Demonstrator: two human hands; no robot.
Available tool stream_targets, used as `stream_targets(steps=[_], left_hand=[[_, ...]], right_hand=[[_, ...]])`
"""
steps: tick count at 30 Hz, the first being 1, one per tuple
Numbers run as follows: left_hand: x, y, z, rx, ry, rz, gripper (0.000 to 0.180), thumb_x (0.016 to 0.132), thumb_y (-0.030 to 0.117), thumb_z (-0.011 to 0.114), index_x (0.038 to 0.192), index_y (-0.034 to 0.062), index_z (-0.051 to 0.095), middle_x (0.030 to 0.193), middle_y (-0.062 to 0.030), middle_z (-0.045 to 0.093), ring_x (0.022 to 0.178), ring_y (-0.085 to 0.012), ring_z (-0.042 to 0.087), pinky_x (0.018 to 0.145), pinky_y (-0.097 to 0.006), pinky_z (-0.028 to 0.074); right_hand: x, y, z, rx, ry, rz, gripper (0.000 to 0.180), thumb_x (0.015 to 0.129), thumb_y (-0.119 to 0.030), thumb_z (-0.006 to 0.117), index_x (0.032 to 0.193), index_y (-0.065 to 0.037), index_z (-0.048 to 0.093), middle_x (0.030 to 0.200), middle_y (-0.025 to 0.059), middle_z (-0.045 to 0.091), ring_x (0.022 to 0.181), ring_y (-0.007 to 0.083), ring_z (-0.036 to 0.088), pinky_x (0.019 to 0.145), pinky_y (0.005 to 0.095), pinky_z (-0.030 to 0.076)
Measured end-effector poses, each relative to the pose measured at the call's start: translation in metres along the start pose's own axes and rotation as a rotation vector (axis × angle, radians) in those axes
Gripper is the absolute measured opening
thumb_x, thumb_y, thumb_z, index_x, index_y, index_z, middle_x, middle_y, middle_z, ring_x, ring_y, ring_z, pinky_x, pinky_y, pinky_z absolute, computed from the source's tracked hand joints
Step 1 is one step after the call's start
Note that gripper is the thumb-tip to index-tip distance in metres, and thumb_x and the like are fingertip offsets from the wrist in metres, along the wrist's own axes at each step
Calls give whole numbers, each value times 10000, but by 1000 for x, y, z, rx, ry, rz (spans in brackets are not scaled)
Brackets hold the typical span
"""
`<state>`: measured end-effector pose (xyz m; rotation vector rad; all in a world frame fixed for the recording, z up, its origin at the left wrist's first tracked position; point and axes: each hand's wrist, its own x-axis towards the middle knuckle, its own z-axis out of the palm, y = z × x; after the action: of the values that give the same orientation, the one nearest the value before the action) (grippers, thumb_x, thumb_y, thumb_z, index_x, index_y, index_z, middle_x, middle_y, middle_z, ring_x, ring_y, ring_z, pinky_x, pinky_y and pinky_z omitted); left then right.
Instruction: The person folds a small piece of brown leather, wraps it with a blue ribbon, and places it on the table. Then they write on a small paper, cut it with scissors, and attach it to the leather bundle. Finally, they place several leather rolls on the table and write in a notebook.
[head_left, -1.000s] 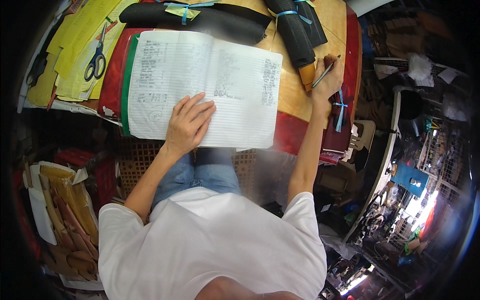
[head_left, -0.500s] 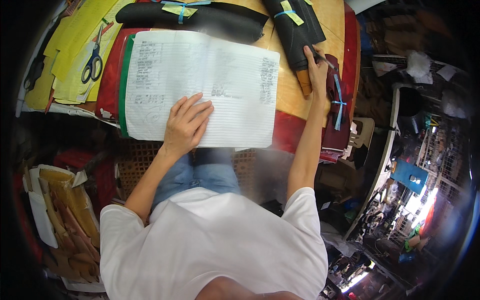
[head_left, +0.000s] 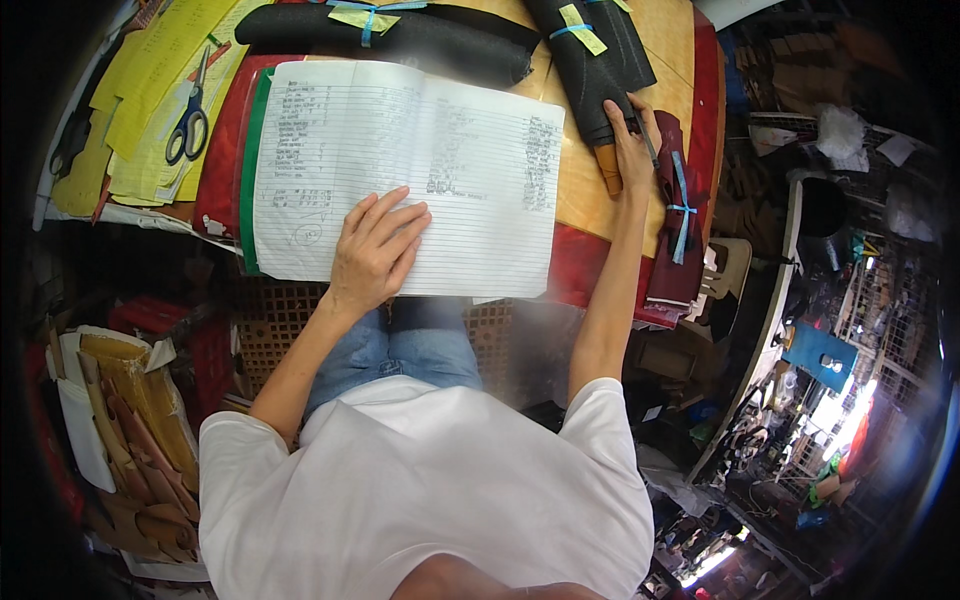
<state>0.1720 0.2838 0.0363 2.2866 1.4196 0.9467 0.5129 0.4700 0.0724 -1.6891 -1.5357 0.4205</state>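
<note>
An open lined notebook (head_left: 480, 240) with handwriting on both pages lies in front of me, a green edge showing at its left. My left hand (head_left: 380, 240) rests on it near the middle, fingers stretched out and holding nothing. To the right, my right hand (head_left: 632, 150) has a slim dark pen (head_left: 645, 138) between its fingers. Its fingertips touch the lower end of a black rolled sheet (head_left: 575, 75) tied with blue ribbon. An orange-brown piece (head_left: 607, 168) sticks out of that roll's end. Beside the hand lies a dark red roll (head_left: 672, 255) tied with blue ribbon.
Another black roll (head_left: 380, 38) lies along the table's far side, behind the notebook. Scissors (head_left: 188, 130) with dark blue handles rest on yellow papers (head_left: 140, 140) at the left. Below left stands a container of brown sheets (head_left: 135, 420). Cluttered shelving (head_left: 850, 340) fills the right side.
My right hand has shifted slightly down and left, and the pen in it now points more downward. The left hand stays on the notebook.
</note>
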Motion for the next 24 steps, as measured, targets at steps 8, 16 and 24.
stream_targets(steps=[8, 16, 24], left_hand=[[1, 1, 0, 6, 6, 3, 262, 867, 119, 639, 1117, 82, 706, 1210, -9, 654, 1285, -209, 503, 1132, -407, 317], [1, 1, 0, 14, 5, 7, 255, 869, 117, 635, 1110, 81, 708, 1202, -16, 658, 1282, -216, 506, 1134, -412, 317], [0, -1, -3, -29, -30, -1, 288, 882, 116, 634, 1160, 74, 694, 1232, -38, 649, 1295, -241, 499, 1137, -430, 292]], right_hand=[[-3, -5, 1, 54, 2, 1, 456, 811, -262, 813, 1144, 5, 653, 1024, 129, 690, 938, 181, 648, 835, 290, 495], [-4, -4, 0, 53, -18, -10, 466, 809, -267, 815, 1149, 8, 654, 1041, 138, 696, 956, 184, 652, 847, 293, 497], [-9, -13, -7, -53, -79, -65, 584, 756, -323, 846, 1206, -15, 637, 1083, 170, 691, 982, 228, 665, 859, 322, 505]])
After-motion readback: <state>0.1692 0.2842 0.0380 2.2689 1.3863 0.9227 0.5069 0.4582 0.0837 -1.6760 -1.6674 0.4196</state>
